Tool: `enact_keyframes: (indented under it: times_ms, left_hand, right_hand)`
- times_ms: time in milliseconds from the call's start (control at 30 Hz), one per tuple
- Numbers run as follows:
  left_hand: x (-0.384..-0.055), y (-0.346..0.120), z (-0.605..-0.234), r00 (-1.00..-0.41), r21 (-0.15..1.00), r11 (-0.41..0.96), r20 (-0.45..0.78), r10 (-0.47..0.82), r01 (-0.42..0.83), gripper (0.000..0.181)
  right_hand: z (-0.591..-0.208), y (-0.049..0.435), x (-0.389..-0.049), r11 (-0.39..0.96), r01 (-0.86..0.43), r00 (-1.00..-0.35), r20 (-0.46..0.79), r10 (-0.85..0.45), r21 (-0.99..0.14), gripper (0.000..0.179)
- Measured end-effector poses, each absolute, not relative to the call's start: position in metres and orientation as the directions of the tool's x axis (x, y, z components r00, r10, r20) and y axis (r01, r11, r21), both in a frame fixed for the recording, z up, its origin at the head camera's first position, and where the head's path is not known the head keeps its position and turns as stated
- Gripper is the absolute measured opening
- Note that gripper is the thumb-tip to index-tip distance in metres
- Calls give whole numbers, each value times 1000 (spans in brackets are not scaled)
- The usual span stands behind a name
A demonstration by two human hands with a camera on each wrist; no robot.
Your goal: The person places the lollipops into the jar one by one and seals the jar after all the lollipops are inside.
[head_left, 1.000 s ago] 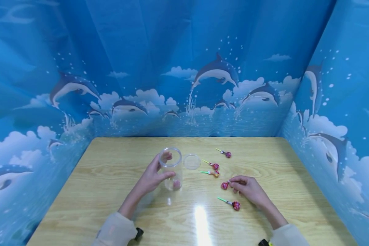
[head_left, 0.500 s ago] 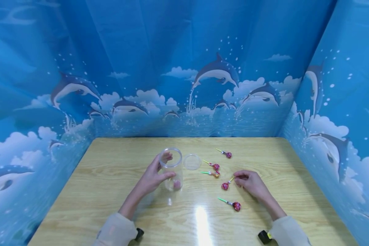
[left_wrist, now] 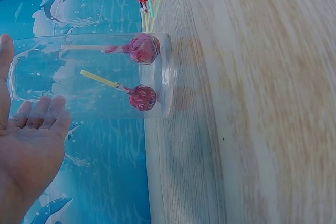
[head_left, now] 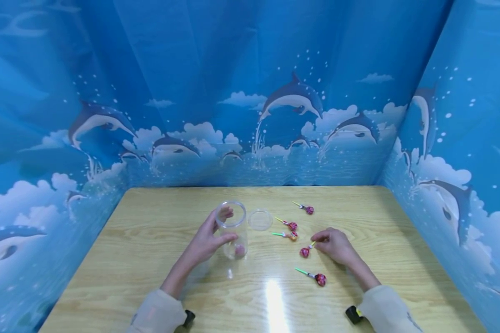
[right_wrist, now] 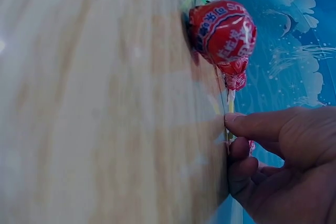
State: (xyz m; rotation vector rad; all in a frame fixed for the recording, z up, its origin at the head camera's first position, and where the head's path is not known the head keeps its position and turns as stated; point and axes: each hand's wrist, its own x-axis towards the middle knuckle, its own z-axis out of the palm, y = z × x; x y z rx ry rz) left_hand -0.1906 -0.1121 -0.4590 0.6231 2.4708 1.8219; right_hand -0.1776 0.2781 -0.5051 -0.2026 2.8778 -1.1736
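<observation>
My left hand (head_left: pixel 204 241) grips a clear plastic jar (head_left: pixel 243 231) that stands upright and uncovered on the table. Through its wall in the left wrist view, two wrapped lollipops show, a pink one (left_wrist: pixel 144 49) and a red one with a yellow stick (left_wrist: pixel 142 98), heads down. Right of the jar, my right hand (head_left: pixel 335 246) pinches the yellow stick of a red lollipop (head_left: pixel 304 252) between thumb and fingers. Its head lies on or close to the table; I cannot tell which. Nearer me lies a red lollipop (head_left: pixel 320 279) with a green stick, large in the right wrist view.
A round clear lid (head_left: pixel 260 219) lies just right of the jar. Beyond it are an orange lollipop (head_left: pixel 293 236), a red one (head_left: pixel 292 226) and a dark purple one (head_left: pixel 310 210). A blue dolphin curtain (head_left: pixel 233 92) borders the wooden table (head_left: pixel 150 222).
My right hand has shifted slightly away from the lollipop's head, its fingertips now at the stick's end. The lollipop has hardly moved. My left hand and the jar stay put.
</observation>
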Motion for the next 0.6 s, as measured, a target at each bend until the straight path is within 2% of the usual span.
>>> enact_keyframes:
  times_ms: [300, 500, 600]
  left_hand:
    - [-191, -112, -460, -919, 917, 248, 225, 323, 312, 80]
    - [-191, -112, -460, -927, 925, 249, 204, 316, 289, 83]
    - [-191, -112, -459, -927, 926, 250, 199, 317, 284, 83]
  right_hand:
    - [-503, 281, -175, 705, -107, -991, 20, -130, -701, 7]
    - [-505, 288, -172, 641, -23, -995, -47, -92, -767, 7]
    - [-505, 290, -170, 559, 43, -993, -98, -69, -828, 11]
